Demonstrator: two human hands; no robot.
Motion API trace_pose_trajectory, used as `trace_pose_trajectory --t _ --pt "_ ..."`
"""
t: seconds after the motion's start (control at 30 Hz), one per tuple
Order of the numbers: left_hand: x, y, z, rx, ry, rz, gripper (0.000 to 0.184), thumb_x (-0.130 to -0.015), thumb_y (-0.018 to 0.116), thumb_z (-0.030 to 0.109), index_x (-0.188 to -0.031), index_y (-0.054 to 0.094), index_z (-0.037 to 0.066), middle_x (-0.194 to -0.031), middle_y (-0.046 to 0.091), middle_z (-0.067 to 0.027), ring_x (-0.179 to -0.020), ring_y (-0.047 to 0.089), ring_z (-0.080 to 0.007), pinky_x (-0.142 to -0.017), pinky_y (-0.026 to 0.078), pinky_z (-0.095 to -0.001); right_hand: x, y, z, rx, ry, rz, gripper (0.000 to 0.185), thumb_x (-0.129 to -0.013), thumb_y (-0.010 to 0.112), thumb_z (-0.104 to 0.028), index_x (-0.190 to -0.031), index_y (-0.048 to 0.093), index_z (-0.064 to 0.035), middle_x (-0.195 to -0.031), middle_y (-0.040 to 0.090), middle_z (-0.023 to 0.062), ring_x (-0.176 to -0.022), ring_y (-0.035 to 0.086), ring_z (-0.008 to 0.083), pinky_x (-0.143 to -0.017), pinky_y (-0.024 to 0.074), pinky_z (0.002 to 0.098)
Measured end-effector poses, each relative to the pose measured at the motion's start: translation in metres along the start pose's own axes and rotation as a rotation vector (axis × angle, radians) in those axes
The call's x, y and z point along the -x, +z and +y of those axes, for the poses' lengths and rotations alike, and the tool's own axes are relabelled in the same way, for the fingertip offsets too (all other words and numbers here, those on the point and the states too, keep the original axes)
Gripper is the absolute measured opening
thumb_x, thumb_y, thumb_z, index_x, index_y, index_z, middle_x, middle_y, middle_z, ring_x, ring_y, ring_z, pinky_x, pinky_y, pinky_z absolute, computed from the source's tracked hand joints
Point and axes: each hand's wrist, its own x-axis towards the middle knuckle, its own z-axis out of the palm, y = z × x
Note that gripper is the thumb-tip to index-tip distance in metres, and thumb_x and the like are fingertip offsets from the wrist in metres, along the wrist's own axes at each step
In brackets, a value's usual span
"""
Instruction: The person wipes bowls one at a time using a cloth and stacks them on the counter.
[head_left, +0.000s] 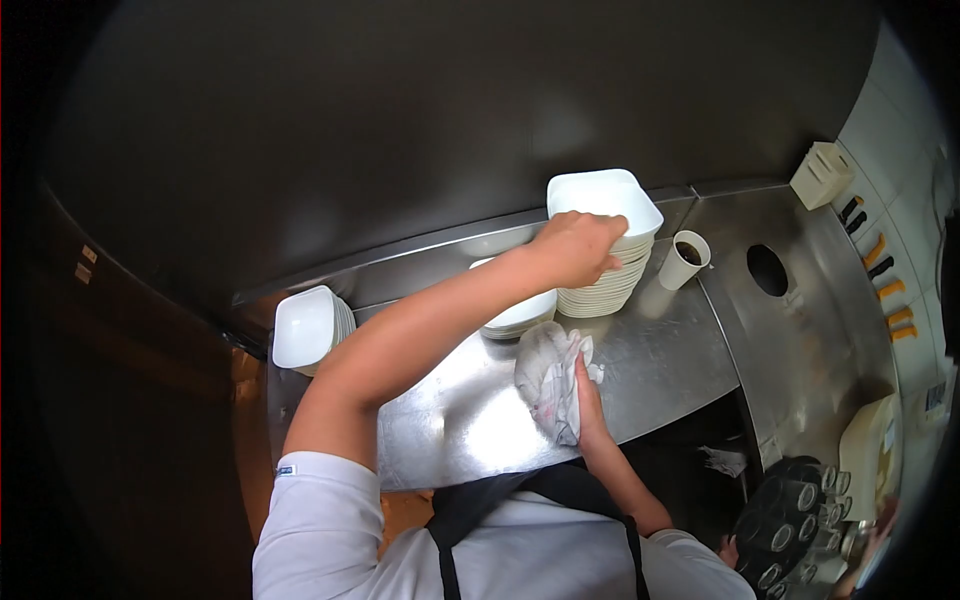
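My left hand (582, 250) reaches across the counter to a tall stack of white square bowls (598, 295). Its fingers are closed at the front rim of the top bowl (590, 192), which tilts slightly toward me. A crumpled whitish cloth (550, 385) is bunched in my right hand (590, 405), low over the counter near my body. Between the tall stack and my left forearm stands a shorter stack of white bowls (518, 316), partly hidden by the arm. Another bowl stack (305, 332) sits at the counter's left end, beside my left elbow.
A white cup (684, 260) with dark liquid stands right of the tall stack. The steel counter (660, 365) has a round hole (767, 270) farther right. Knives (880, 268) line the right wall below a beige holder (822, 176). Several glasses (795, 495) are at lower right.
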Motion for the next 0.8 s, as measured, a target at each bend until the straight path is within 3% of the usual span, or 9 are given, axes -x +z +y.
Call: trace_pose_trajectory --t 0.13,0.23,0.27,0.3,0.37,0.53,0.63,0.67,0.8 --pt "-0.003 -0.005 0.002 0.01 -0.147 -0.191 0.028 -0.09 0.069 0.024 -0.104 0.055 0.005 -0.083 0.067 -0.0214 -0.081 0.066 -0.0437 -0.07 0.052 -0.0478 -0.001 0.008 0.004 -0.123 -0.078 -0.065 0.079 -0.097 0.045 -0.065 -0.145 0.04 -0.0026 -0.132 0.055 0.0159 -0.115 0.062 0.0268 -0.09 0.0551 0.0402" --pt "0.005 -0.015 -0.001 0.396 -0.31 0.08 0.026 -0.092 0.068 0.02 -0.109 0.055 0.006 -0.091 0.067 -0.0214 -0.088 0.068 -0.0338 -0.075 0.052 -0.0419 0.009 0.018 0.002 -0.245 -0.141 -0.076 0.078 -0.098 0.041 -0.065 -0.149 0.036 -0.0063 -0.141 0.049 0.0154 -0.125 0.055 0.0306 -0.1 0.049 0.0466" --pt "0.004 -0.015 -0.005 0.601 -0.293 0.291 0.024 -0.095 0.065 0.016 -0.114 0.055 0.005 -0.098 0.068 -0.016 -0.094 0.067 -0.0217 -0.081 0.052 -0.0371 0.01 0.021 0.005 -0.302 -0.162 -0.07 0.077 -0.098 0.039 -0.064 -0.15 0.035 -0.0077 -0.144 0.047 0.0151 -0.128 0.052 0.0318 -0.104 0.0466 0.0487" --pt "0.001 -0.018 -0.011 1.094 -0.254 0.38 0.025 -0.097 0.063 0.016 -0.117 0.054 0.005 -0.108 0.066 -0.0079 -0.102 0.063 -0.0156 -0.09 0.051 -0.0357 0.012 0.022 0.008 -0.335 -0.19 -0.074 0.076 -0.098 0.038 -0.064 -0.151 0.034 -0.0085 -0.146 0.045 0.015 -0.13 0.05 0.0325 -0.106 0.0441 0.0492" --pt "0.007 -0.029 -0.014 1.498 -0.291 0.515 0.028 -0.099 0.061 0.016 -0.123 0.05 0.006 -0.118 0.063 -0.0064 -0.108 0.061 -0.0183 -0.097 0.049 -0.0376 0.01 0.022 0.011 -0.388 -0.25 -0.091 0.075 -0.099 0.035 -0.062 -0.152 0.033 -0.0102 -0.15 0.042 0.0147 -0.135 0.045 0.0339 -0.111 0.0392 0.0502" --pt "0.078 -0.066 -0.016 1.779 -0.233 0.704 0.036 -0.099 0.058 0.011 -0.132 0.043 0.009 -0.134 0.054 -0.0092 -0.123 0.054 -0.0218 -0.105 0.045 -0.0423 0.031 0.046 0.008 -0.365 -0.433 -0.023 0.071 -0.102 0.031 -0.057 -0.15 0.034 -0.0053 -0.148 0.043 0.0157 -0.132 0.047 0.0323 -0.108 0.0409 0.0486" --pt "0.151 -0.071 0.006 1.797 -0.245 0.767 0.042 -0.099 0.056 0.006 -0.137 0.04 0.01 -0.136 0.053 -0.0093 -0.127 0.052 -0.0234 -0.107 0.043 -0.0439 0.024 0.028 0.023 0.251 -0.683 0.054 0.068 -0.104 0.031 -0.052 -0.147 0.037 0.0003 -0.14 0.05 0.0184 -0.129 0.049 0.0305 -0.106 0.0423 0.0478" --pt "0.177 -0.067 0.014 1.778 -0.276 0.783 0.043 -0.098 0.056 0.005 -0.138 0.039 0.01 -0.136 0.053 -0.0094 -0.127 0.052 -0.0234 -0.108 0.043 -0.0442 0.013 0.031 0.039 0.185 -0.806 0.105 0.057 -0.105 0.039 -0.039 -0.143 0.04 0.0039 -0.131 0.055 0.0198 -0.127 0.05 0.0301 -0.107 0.0396 0.0454" --pt "0.266 -0.016 0.039 1.372 -0.441 0.64 0.062 -0.094 0.061 0.004 -0.148 0.031 0.003 -0.141 0.05 -0.0076 -0.133 0.042 -0.0168 -0.112 0.034 -0.0342 -0.01 0.077 0.07 0.985 -1.134 -0.179 0.055 -0.101 0.053 -0.027 -0.143 0.038 0.0043 -0.146 0.041 0.0214 -0.13 0.047 0.0321 -0.109 0.0362 0.0407"
